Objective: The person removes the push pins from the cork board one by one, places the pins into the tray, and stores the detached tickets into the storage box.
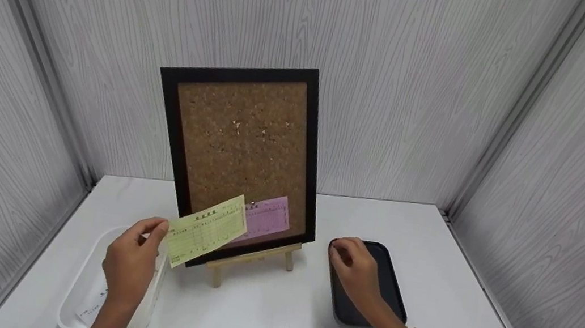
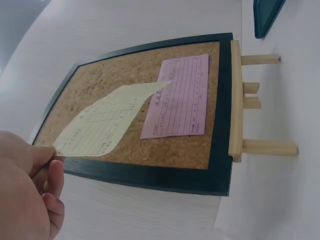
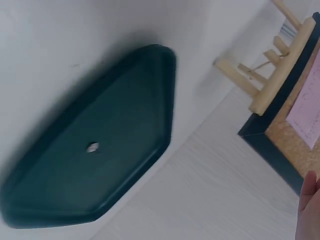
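Observation:
My left hand (image 1: 131, 261) pinches a yellow printed paper slip (image 1: 208, 230) by one end, between thumb and finger. The slip slants up to the right in front of the cork board (image 1: 243, 146). In the left wrist view it bows, its far end overlapping a pink printed slip (image 2: 177, 97) on the board's lower part. My right hand (image 1: 357, 270) is over the dark tray (image 1: 364, 305), fingers bent and fingertips together; I cannot tell whether a small thing is between them. Only part of this hand (image 3: 310, 210) shows in the right wrist view.
The black-framed board leans on a small wooden easel (image 1: 256, 256). A small pale object (image 3: 92, 147) lies in the dark tray to its right. At the left, a white tub (image 1: 74, 293) with printed paper inside sits partly behind my left hand. Pale wood-grain walls (image 1: 395, 87) enclose the white table.

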`<state>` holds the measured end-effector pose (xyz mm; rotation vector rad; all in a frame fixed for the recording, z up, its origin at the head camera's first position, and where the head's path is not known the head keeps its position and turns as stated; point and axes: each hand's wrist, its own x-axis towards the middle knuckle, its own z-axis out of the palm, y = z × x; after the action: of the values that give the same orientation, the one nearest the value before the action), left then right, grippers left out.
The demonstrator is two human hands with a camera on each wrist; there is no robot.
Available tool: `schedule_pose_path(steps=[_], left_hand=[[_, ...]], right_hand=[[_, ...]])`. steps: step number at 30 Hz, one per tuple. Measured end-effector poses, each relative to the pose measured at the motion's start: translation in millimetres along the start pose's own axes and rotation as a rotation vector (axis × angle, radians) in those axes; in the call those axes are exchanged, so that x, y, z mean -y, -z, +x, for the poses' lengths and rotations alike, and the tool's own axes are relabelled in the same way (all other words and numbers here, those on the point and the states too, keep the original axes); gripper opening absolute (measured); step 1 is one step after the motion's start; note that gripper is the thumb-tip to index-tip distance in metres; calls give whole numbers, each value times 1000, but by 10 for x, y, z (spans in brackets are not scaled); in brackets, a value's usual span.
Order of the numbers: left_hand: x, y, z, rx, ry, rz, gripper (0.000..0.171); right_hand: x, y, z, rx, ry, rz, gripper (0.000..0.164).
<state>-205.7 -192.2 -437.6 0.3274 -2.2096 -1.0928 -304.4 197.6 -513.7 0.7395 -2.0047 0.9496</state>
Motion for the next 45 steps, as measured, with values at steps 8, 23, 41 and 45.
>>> schedule_pose_path(steps=[8, 23, 41, 45], left_hand=[[288, 205, -84, -46, 39, 75, 31], [917, 296, -91, 0, 335, 144, 41], [1450, 433, 3, 88, 570, 208, 53], [1505, 461, -5, 129, 596, 227, 54]], right_hand=[[-172, 202, -260, 5, 10, -88, 19], [-380, 347, -520, 103, -177, -205, 17], [-585, 470, -620, 247, -421, -221, 12], [-610, 456, -629, 270, -443, -224, 12]])
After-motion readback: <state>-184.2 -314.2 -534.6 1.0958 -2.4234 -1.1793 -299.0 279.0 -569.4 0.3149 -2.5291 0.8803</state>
